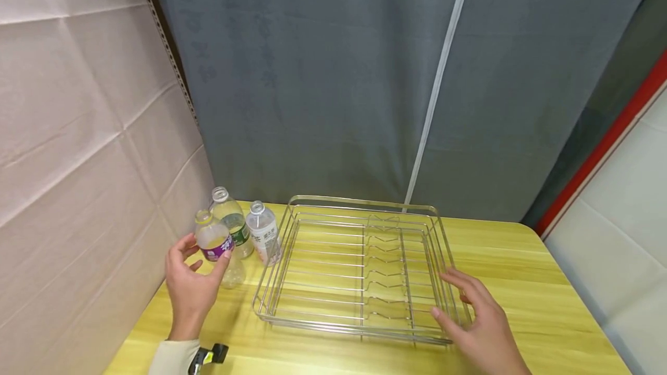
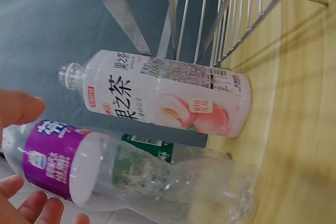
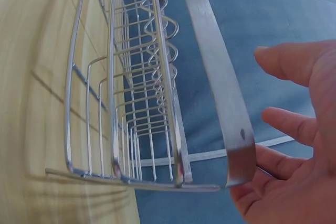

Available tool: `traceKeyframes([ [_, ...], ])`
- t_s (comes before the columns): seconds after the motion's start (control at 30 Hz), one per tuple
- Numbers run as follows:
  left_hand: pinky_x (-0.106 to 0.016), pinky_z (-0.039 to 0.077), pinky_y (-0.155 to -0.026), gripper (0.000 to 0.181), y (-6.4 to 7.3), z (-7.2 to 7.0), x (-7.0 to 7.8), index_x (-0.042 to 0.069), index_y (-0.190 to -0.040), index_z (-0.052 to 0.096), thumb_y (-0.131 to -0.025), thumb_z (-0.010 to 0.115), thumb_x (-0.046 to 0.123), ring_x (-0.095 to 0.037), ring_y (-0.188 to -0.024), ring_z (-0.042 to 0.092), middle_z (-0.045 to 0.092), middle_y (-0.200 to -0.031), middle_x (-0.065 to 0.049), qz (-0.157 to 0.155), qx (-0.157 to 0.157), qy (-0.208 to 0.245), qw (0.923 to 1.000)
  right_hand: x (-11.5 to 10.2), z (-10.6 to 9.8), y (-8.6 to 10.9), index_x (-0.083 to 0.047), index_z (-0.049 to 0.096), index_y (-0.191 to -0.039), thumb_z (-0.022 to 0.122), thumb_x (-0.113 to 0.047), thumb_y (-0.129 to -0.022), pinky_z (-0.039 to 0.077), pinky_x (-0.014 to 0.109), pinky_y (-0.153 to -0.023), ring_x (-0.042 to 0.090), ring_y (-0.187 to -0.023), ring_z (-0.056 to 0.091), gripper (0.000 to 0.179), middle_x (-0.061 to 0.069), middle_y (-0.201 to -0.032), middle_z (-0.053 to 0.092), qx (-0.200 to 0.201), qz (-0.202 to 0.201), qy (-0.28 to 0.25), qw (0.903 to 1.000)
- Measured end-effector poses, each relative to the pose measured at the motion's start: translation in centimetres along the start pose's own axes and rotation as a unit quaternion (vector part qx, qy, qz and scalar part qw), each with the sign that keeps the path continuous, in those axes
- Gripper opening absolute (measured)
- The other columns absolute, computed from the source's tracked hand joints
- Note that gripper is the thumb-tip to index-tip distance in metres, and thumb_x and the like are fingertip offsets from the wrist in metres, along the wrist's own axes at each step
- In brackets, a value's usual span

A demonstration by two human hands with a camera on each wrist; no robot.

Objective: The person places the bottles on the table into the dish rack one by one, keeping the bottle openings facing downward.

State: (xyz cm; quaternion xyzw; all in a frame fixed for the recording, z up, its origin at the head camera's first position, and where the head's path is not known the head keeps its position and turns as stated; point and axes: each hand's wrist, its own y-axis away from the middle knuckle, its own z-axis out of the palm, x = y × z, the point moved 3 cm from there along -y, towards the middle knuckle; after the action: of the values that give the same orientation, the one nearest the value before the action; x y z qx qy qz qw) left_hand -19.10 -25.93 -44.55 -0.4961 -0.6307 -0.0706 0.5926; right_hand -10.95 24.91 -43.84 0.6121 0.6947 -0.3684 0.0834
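In the head view, my left hand [image 1: 194,285] is around the upper part of a clear plastic bottle [image 1: 212,238] with a purple label and yellow cap. The left wrist view shows the thumb apart from this bottle [image 2: 52,158]; whether the other fingers touch it, I cannot tell. Behind it stands an uncapped bottle with a green label [image 1: 239,235]. To the right is an uncapped peach tea bottle [image 2: 168,95]. My right hand [image 1: 479,317] is at the right end of a metal wire rack [image 1: 362,271], fingers loosely spread beside its flat metal band [image 3: 218,72].
The rack and bottles stand on a yellow wood-grain table [image 1: 526,294]. A grey curtain [image 1: 323,85] hangs behind, with a pale wall covering [image 1: 94,149] close by the bottles on the left. A white panel [image 1: 625,219] with a red edge borders the right.
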Motion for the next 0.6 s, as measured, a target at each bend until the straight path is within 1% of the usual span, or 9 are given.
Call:
traceKeyframes([
  [0.1, -0.010, 0.046, -0.087, 0.084, -0.1, 0.2, -0.6, 0.002, -0.150, 0.048, -0.079, 0.093, 0.012, -0.020, -0.118, 0.055, 0.058, -0.138, -0.017, -0.010, -0.011, -0.003, 0.9999, 0.4, -0.2, 0.2, -0.023, 0.065, -0.140, 0.090, -0.031, -0.086, 0.056, 0.021, -0.089, 0.009, -0.129, 0.052, 0.060, 0.001, -0.149, 0.059, 0.003, 0.011, 0.007, 0.9999],
  [0.17, -0.014, 0.048, -0.090, 0.085, -0.2, 0.3, -0.8, 0.002, -0.151, 0.046, -0.080, 0.092, 0.012, -0.024, -0.121, 0.057, 0.058, -0.140, -0.017, -0.022, -0.020, 0.003, 0.9995, 0.4, -0.3, 0.3, -0.021, 0.066, -0.139, 0.090, -0.031, -0.086, 0.056, 0.019, -0.089, 0.008, -0.129, 0.052, 0.059, 0.001, -0.148, 0.060, 0.006, 0.012, 0.007, 0.9999],
  [0.2, -0.019, 0.051, -0.094, 0.086, -0.3, 0.3, -0.9, 0.002, -0.152, 0.045, -0.080, 0.092, 0.012, -0.026, -0.124, 0.057, 0.058, -0.141, -0.018, -0.029, -0.027, 0.005, 0.9992, 0.4, -0.3, 0.3, -0.020, 0.066, -0.139, 0.090, -0.031, -0.086, 0.056, 0.020, -0.089, 0.007, -0.129, 0.052, 0.059, 0.002, -0.148, 0.060, 0.006, 0.012, 0.007, 0.9999],
  [0.27, -0.034, 0.055, -0.102, 0.089, -0.4, 0.5, -1.2, 0.002, -0.154, 0.042, -0.081, 0.092, 0.013, -0.033, -0.130, 0.057, 0.056, -0.146, -0.020, -0.045, -0.045, 0.014, 0.9979, 0.4, -0.4, 0.3, -0.020, 0.066, -0.139, 0.090, -0.031, -0.086, 0.057, 0.022, -0.088, 0.001, -0.128, 0.051, 0.058, 0.002, -0.147, 0.061, 0.006, 0.013, 0.005, 0.9999],
  [0.33, -0.052, 0.054, -0.109, 0.092, -0.5, 0.7, -1.5, 0.003, -0.156, 0.038, -0.082, 0.091, 0.013, -0.038, -0.135, 0.055, 0.052, -0.151, -0.023, -0.063, -0.067, 0.023, 0.9955, 0.3, -0.5, 0.2, -0.021, 0.066, -0.138, 0.090, -0.031, -0.086, 0.059, 0.024, -0.088, -0.006, -0.127, 0.049, 0.058, 0.003, -0.147, 0.061, 0.006, 0.014, 0.001, 0.9999],
  [0.4, -0.064, 0.049, -0.112, 0.094, -0.5, 1.0, -1.9, 0.003, -0.158, 0.035, -0.083, 0.091, 0.013, -0.043, -0.138, 0.052, 0.049, -0.155, -0.025, -0.076, -0.087, 0.023, 0.9930, 0.1, -0.6, 0.2, -0.022, 0.066, -0.138, 0.090, -0.030, -0.087, 0.060, 0.024, -0.087, -0.012, -0.125, 0.047, 0.057, 0.004, -0.147, 0.061, 0.004, 0.015, -0.006, 0.9999],
  [0.47, -0.065, 0.047, -0.114, 0.095, -0.5, 1.1, -2.3, 0.002, -0.159, 0.033, -0.083, 0.090, 0.013, -0.045, -0.139, 0.052, 0.048, -0.156, -0.027, -0.084, -0.099, 0.024, 0.9912, 0.0, -0.6, 0.2, -0.023, 0.066, -0.138, 0.090, -0.029, -0.086, 0.061, 0.023, -0.087, -0.018, -0.121, 0.045, 0.057, 0.004, -0.147, 0.060, 0.002, 0.015, -0.015, 0.9998],
  [0.53, -0.065, 0.047, -0.114, 0.093, -0.5, 1.2, -2.6, 0.001, -0.158, 0.033, -0.085, 0.089, 0.012, -0.046, -0.138, 0.052, 0.047, -0.155, -0.028, -0.089, -0.104, 0.023, 0.9903, -0.2, -0.6, 0.1, -0.023, 0.065, -0.138, 0.090, -0.028, -0.087, 0.062, 0.025, -0.087, -0.021, -0.120, 0.044, 0.057, 0.004, -0.148, 0.060, -0.002, 0.015, -0.024, 0.9996],
  [0.6, -0.065, 0.047, -0.114, 0.091, -0.5, 1.2, -2.6, -0.001, -0.158, 0.034, -0.085, 0.088, 0.011, -0.047, -0.137, 0.052, 0.047, -0.155, -0.029, -0.090, -0.106, 0.027, 0.9900, -0.4, -0.6, 0.0, -0.024, 0.065, -0.138, 0.090, -0.029, -0.087, 0.064, 0.029, -0.087, -0.022, -0.119, 0.043, 0.057, 0.004, -0.148, 0.059, -0.005, 0.015, -0.028, 0.9995],
])
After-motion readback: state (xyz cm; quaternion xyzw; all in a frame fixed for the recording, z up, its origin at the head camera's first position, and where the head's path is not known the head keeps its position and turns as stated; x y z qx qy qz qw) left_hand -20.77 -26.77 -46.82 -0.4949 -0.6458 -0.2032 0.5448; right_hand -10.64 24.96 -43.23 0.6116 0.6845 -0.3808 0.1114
